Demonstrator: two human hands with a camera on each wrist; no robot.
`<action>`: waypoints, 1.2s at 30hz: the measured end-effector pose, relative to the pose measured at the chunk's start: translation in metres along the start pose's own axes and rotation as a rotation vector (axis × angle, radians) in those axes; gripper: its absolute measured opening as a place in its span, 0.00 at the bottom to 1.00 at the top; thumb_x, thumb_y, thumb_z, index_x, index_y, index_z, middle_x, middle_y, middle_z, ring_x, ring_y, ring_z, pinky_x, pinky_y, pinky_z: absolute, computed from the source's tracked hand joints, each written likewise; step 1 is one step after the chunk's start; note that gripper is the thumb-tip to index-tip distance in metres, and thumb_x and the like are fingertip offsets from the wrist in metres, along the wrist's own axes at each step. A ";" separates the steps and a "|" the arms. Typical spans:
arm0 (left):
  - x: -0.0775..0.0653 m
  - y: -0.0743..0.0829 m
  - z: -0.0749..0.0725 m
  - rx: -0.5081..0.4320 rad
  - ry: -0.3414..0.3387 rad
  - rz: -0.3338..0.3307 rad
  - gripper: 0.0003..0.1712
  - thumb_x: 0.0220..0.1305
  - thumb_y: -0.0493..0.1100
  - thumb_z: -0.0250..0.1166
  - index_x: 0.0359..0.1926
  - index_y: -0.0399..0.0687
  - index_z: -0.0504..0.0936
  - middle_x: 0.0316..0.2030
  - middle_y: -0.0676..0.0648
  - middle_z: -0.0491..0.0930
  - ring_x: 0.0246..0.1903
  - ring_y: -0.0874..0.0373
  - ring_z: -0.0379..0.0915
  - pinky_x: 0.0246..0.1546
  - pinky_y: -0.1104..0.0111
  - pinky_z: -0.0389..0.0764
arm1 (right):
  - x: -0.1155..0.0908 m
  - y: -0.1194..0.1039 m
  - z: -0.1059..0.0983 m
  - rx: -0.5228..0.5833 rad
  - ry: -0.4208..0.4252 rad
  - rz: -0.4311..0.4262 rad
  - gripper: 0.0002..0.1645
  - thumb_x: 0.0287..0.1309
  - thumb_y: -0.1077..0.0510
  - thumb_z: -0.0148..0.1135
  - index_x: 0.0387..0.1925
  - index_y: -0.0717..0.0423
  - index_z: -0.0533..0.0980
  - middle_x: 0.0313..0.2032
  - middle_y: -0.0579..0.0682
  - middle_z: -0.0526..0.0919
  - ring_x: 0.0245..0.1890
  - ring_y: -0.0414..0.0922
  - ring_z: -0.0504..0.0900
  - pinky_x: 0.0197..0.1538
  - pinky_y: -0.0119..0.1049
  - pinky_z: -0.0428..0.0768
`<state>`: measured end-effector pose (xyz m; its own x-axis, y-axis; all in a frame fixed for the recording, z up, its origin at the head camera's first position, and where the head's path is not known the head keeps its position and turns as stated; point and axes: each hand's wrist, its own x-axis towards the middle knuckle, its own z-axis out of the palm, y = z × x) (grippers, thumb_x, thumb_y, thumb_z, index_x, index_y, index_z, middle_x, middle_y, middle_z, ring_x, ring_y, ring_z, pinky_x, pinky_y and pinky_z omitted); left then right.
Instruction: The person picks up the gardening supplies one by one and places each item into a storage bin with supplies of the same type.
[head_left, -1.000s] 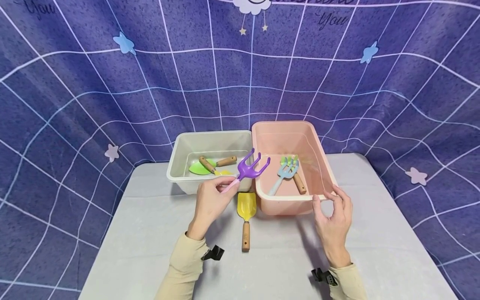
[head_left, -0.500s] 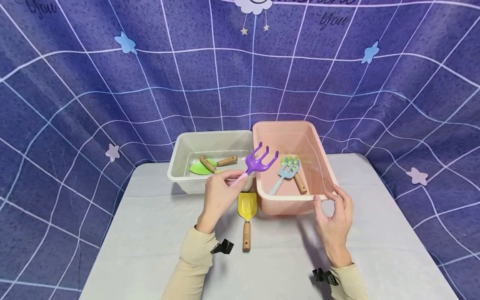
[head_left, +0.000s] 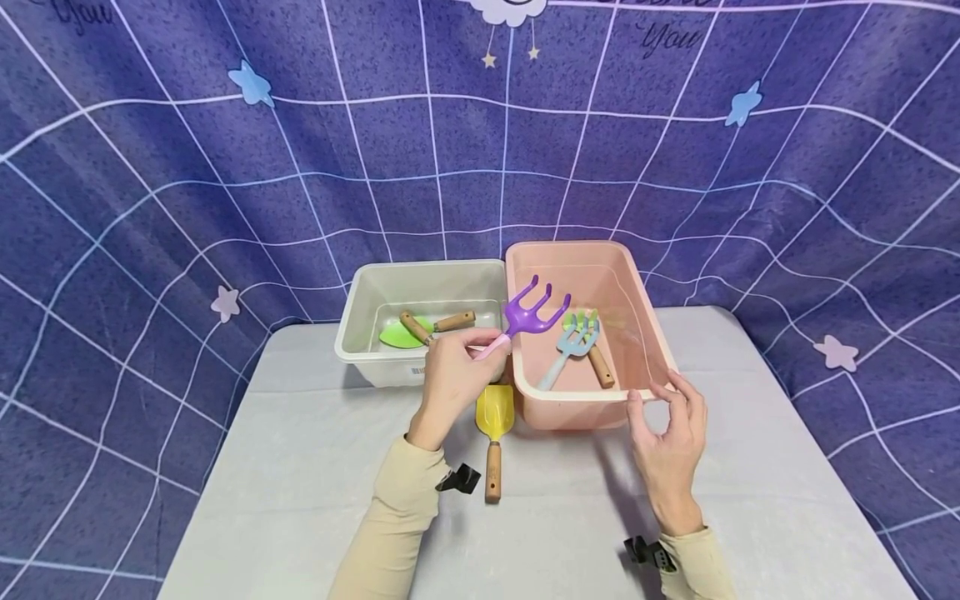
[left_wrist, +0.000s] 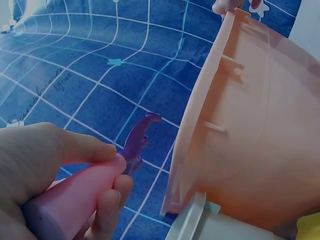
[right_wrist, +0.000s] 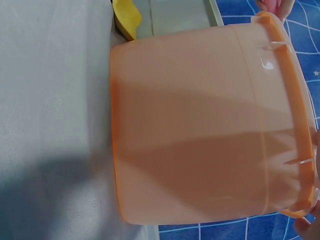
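My left hand (head_left: 461, 379) pinches the pink handle (left_wrist: 75, 197) of a small purple garden fork (head_left: 527, 317). Its three prongs point up and away, over the left side of the pink bin (head_left: 573, 408). At that bin's front right corner, my right hand (head_left: 669, 446) grips the rim, thumb in front and fingertips over the edge. Inside the pink bin lie a light blue fork (head_left: 576, 340) and a green fork with a wooden handle (head_left: 600, 367), partly overlapping. Between my arms, a yellow trowel (head_left: 494, 412) with a wooden handle lies on the table.
Left of the pink bin and against it stands a light grey bin (head_left: 352, 354). It holds a green trowel (head_left: 401, 335) and another wooden handle (head_left: 453, 322). A blue gridded cloth (head_left: 300, 200) hangs behind the grey table (head_left: 285, 450).
My left hand has carried the purple fork rightward and slightly away, from the grey bin's front corner to above the pink bin. My right hand has stayed on the rim.
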<state>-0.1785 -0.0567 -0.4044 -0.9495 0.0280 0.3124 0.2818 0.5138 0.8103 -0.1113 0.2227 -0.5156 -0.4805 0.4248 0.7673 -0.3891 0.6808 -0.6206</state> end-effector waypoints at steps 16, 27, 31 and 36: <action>0.003 0.007 0.011 -0.035 -0.012 -0.014 0.13 0.63 0.49 0.76 0.47 0.52 0.94 0.37 0.49 0.94 0.35 0.56 0.90 0.37 0.64 0.84 | 0.000 -0.002 -0.001 -0.013 0.007 -0.001 0.17 0.57 0.59 0.75 0.43 0.69 0.84 0.59 0.66 0.84 0.62 0.66 0.79 0.70 0.26 0.67; 0.009 0.007 0.020 -0.071 -0.046 -0.049 0.15 0.65 0.49 0.75 0.50 0.49 0.93 0.40 0.47 0.93 0.39 0.53 0.91 0.41 0.63 0.86 | 0.000 -0.006 -0.001 -0.027 -0.004 0.007 0.17 0.56 0.60 0.76 0.43 0.68 0.84 0.58 0.67 0.84 0.61 0.66 0.79 0.70 0.25 0.66; 0.012 0.006 0.023 -0.080 -0.055 -0.035 0.16 0.65 0.47 0.74 0.50 0.46 0.93 0.41 0.46 0.93 0.40 0.52 0.91 0.41 0.62 0.86 | 0.000 -0.008 -0.001 -0.034 -0.011 0.015 0.17 0.56 0.60 0.76 0.43 0.68 0.84 0.58 0.67 0.83 0.61 0.66 0.79 0.70 0.25 0.66; 0.017 0.006 0.025 -0.067 -0.058 -0.016 0.15 0.64 0.47 0.75 0.49 0.47 0.93 0.41 0.46 0.93 0.40 0.52 0.91 0.42 0.62 0.86 | 0.000 -0.008 -0.002 -0.039 -0.007 0.014 0.17 0.56 0.60 0.75 0.43 0.69 0.84 0.58 0.67 0.83 0.61 0.66 0.79 0.70 0.24 0.65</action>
<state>-0.1960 -0.0311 -0.4065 -0.9599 0.0704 0.2715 0.2730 0.4559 0.8471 -0.1067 0.2180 -0.5108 -0.4912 0.4302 0.7574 -0.3512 0.6979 -0.6242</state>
